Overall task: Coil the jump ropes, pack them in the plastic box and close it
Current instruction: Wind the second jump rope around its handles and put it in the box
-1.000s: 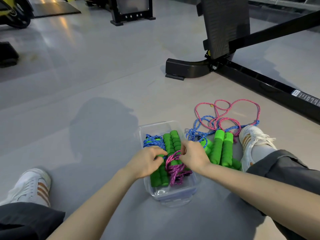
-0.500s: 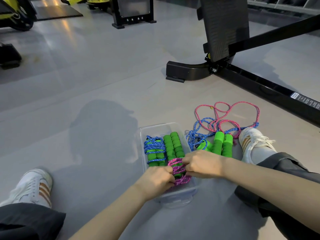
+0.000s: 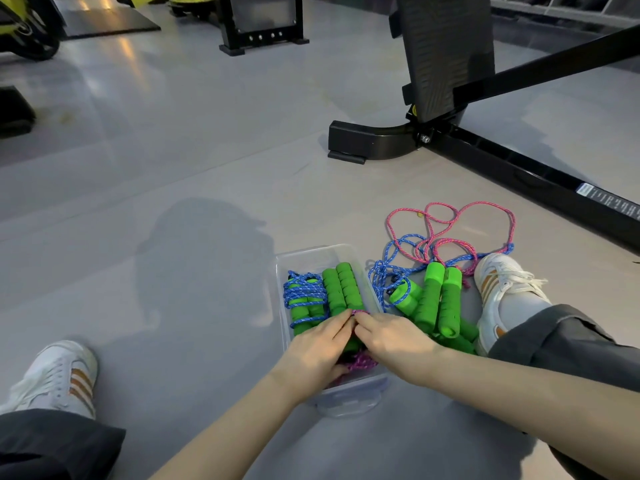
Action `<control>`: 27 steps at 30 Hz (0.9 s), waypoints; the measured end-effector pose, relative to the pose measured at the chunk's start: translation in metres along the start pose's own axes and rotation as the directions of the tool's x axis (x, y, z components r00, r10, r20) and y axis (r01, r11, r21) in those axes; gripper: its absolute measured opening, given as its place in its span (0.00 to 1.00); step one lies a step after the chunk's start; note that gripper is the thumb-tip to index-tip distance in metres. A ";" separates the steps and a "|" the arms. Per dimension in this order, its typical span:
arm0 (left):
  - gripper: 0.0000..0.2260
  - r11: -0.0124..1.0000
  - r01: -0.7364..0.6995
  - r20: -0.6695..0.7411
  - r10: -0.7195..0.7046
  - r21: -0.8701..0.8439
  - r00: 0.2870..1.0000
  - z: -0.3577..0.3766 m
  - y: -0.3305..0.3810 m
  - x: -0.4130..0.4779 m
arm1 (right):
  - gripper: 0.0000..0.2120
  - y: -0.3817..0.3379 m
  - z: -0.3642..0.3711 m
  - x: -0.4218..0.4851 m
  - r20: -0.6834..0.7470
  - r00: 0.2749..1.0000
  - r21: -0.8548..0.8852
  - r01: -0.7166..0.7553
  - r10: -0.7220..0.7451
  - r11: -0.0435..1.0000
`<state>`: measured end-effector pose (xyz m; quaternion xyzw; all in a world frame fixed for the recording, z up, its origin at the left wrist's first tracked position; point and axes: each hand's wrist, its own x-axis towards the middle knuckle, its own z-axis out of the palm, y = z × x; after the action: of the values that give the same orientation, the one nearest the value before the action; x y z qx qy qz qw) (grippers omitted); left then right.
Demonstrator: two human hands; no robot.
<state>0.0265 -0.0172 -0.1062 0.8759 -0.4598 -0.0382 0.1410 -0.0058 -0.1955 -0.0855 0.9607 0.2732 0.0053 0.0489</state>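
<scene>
The clear plastic box (image 3: 313,253) sits open on the grey floor (image 3: 173,161) between the person's legs. In its left part lies a blue jump rope (image 3: 304,299), its cord wound round its green foam handles. Beside it, in the right part, lies the pink jump rope (image 3: 343,289), its handles pointing away from the person and its pink cord bunched at the near end.

Both hands are on this pink bundle inside the box. The left hand (image 3: 317,353) wraps it from the left, its grip clamped on the handles with the thumb at the bunched cord. The right hand (image 3: 396,342) comes in from the right with curled fingers, its grip closed on the cord where the two hands' fingertips meet.

Just right of the box, loose jump ropes (image 3: 446,233) lie tangled on the floor, pink and blue cords looped together and their green handles (image 3: 440,303) piled against the right shoe (image 3: 502,285). The left shoe (image 3: 59,372) rests well apart to the left. A black exercise machine (image 3: 374,142) stands beyond.
</scene>
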 end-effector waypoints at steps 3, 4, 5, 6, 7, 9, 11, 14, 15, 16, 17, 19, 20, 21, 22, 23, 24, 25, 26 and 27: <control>0.41 0.998 -0.008 0.015 0.007 0.063 1.000 -0.001 0.000 0.004 | 0.17 0.001 0.006 0.002 -0.089 0.994 -0.029 -0.069 0.066 0.997; 0.39 0.994 -0.012 0.019 0.010 0.111 1.000 -0.001 0.000 0.006 | 0.15 0.004 0.010 0.004 -0.098 0.993 -0.041 -0.065 0.061 0.997; 0.39 0.991 -0.005 0.046 -0.001 0.137 0.999 0.000 -0.001 0.007 | 0.14 0.006 0.013 0.005 -0.088 0.995 -0.067 -0.059 0.053 0.996; 0.40 0.985 -0.028 0.058 0.018 0.170 0.998 0.000 -0.004 0.009 | 0.13 0.007 0.014 0.007 -0.064 0.997 -0.091 -0.057 0.052 0.994; 0.41 0.982 -0.019 0.078 0.004 0.187 0.997 0.000 -0.006 0.008 | 0.13 0.007 0.016 0.010 -0.050 0.998 -0.101 -0.052 0.047 0.994; 0.41 0.969 -0.011 0.130 -0.022 0.246 0.991 -0.008 -0.007 0.007 | 0.14 0.002 0.017 0.015 -0.018 0.999 -0.082 -0.040 0.039 0.996; 0.36 0.954 -0.038 0.150 -0.007 0.296 0.989 -0.010 -0.019 0.004 | 0.17 -0.004 0.019 0.020 -0.033 0.998 -0.008 -0.049 0.049 0.999; 0.30 0.972 0.026 0.129 -0.058 0.234 0.990 -0.009 -0.027 -0.003 | 0.20 -0.006 0.016 0.022 -0.012 0.999 0.126 -0.039 0.040 0.991; 0.26 0.978 0.032 0.133 -0.060 0.204 0.989 -0.008 -0.028 -0.006 | 0.15 -0.005 0.011 0.022 -0.001 1.000 0.197 -0.025 0.025 0.980; 0.25 0.982 0.016 0.108 -0.037 0.190 0.993 -0.007 -0.028 -0.005 | 0.10 -0.002 0.003 0.021 0.056 0.998 0.245 -0.039 0.026 0.969; 0.27 0.984 0.018 0.088 -0.034 0.176 0.996 -0.008 -0.025 -0.002 | 0.10 0.003 -0.006 0.020 0.106 0.994 0.235 -0.065 0.041 0.970; 0.26 0.982 0.042 0.008 -0.044 0.184 0.999 -0.017 -0.011 0.010 | 0.15 0.017 -0.016 0.016 0.142 0.989 0.201 -0.075 0.047 0.977; 0.25 0.980 0.065 -0.039 -0.059 0.190 0.998 -0.020 -0.006 0.018 | 0.18 0.026 -0.021 0.013 0.140 0.989 0.202 -0.073 0.045 0.977; 0.25 0.975 0.089 -0.052 -0.080 0.204 0.995 -0.023 -0.001 0.026 | 0.22 0.035 -0.025 0.010 0.122 0.992 0.199 -0.056 0.032 0.978; 0.25 0.973 0.109 -0.091 -0.091 0.204 0.992 -0.025 0.005 0.034 | 0.24 0.046 -0.030 0.006 0.096 0.995 0.184 -0.022 0.004 0.983; 0.24 0.971 0.121 -0.120 -0.098 0.206 0.988 -0.028 0.012 0.042 | 0.25 0.058 -0.036 0.002 0.080 0.997 0.155 -0.012 0.000 0.988; 0.24 0.970 0.119 -0.150 -0.088 0.213 0.985 -0.028 0.020 0.050 | 0.25 0.070 -0.042 -0.001 0.065 0.997 0.119 -0.037 0.029 0.992; 0.24 0.973 0.106 -0.162 -0.073 0.204 0.984 -0.027 0.031 0.061 | 0.26 0.084 -0.047 -0.007 0.060 0.993 0.095 -0.110 0.105 0.989; 0.24 0.976 0.109 -0.149 -0.081 0.187 0.986 -0.025 0.042 0.071 | 0.28 0.095 -0.052 -0.012 0.079 0.977 0.088 -0.206 0.200 0.974; 0.24 0.979 0.114 -0.113 -0.096 0.167 0.989 -0.022 0.055 0.082 | 0.30 0.107 -0.054 -0.020 0.116 0.953 0.071 -0.290 0.281 0.954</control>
<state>0.0339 -0.1091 -0.0643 0.9087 -0.4066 0.0401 0.0862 0.0310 -0.2915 -0.0215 0.9903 0.1286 -0.0497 0.0197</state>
